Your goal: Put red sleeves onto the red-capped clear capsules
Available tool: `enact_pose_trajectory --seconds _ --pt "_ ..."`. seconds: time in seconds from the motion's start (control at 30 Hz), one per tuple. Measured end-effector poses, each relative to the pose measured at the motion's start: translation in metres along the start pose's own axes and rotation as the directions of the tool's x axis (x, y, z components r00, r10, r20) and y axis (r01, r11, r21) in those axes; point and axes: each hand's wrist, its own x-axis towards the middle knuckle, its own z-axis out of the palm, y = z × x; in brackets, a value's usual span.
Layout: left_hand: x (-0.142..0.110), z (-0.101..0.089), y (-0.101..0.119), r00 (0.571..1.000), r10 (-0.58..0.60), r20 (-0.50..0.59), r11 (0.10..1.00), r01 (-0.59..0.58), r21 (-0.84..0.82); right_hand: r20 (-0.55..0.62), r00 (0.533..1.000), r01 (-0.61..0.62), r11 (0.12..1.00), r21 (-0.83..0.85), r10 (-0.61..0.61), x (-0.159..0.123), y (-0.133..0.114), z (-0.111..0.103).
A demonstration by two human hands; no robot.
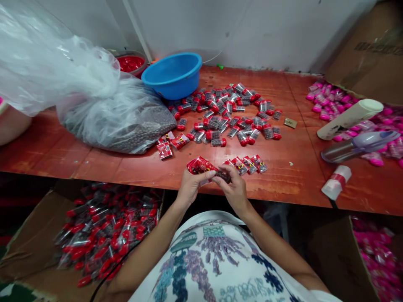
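Observation:
My left hand (pixel 192 184) is closed on a red printed packet (pixel 201 165) at the table's front edge. My right hand (pixel 233 184) is closed on a small dark-filled container (pixel 224 176), held against the packet's right end. Whether the container is partly inside the packet, I cannot tell. Just beyond my right hand, several red packets with dark contents (pixel 249 164) lie in a row. Left of my hands are a few flat red packets (pixel 165 150). Beyond them, many small clear containers with red caps and dark contents (pixel 215 122) lie loose in a pile.
A blue basin (pixel 176 75) stands behind the pile, beside a tied plastic bag of dark beads (pixel 126 121). At right are a cream bottle (pixel 349 119), a purple-lidded bottle (pixel 359 147), a white roll (pixel 336 182) and pink-capped containers (pixel 330 97). A cardboard box (pixel 34 247) of red-capped containers sits below left.

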Motion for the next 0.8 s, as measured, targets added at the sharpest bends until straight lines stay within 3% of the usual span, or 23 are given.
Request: enact_pose_trajectory --seconds 0.1,0.3,0.4,0.57,0.63,0.8 --pt "0.002 0.000 -0.003 1.000 0.007 -0.002 0.998 -0.007 0.061 0.050 0.998 0.033 0.998 -0.059 -0.030 0.000 0.002 -0.001" --pt "0.004 -0.001 0.003 1.000 -0.014 -0.016 1.000 0.014 0.000 0.284 0.949 -0.182 0.972 0.148 0.135 0.008 0.004 -0.013" --pt "0.003 0.002 0.005 0.998 -0.011 -0.058 1.000 0.012 0.017 0.277 0.949 -0.206 0.961 0.183 0.151 0.009 0.005 -0.016" --pt "0.001 0.008 0.002 0.997 -0.042 0.069 0.995 0.036 0.094 0.183 0.978 -0.115 0.988 0.099 0.096 0.008 0.006 -0.017" --pt "0.001 0.008 -0.001 0.997 -0.044 0.069 0.997 0.039 0.071 0.163 0.985 -0.069 0.997 0.028 0.064 0.009 0.005 -0.021" --pt "0.003 0.007 -0.008 0.999 -0.030 0.027 0.997 0.028 0.071 0.225 0.974 -0.015 1.000 0.006 0.014 0.011 0.005 -0.027"
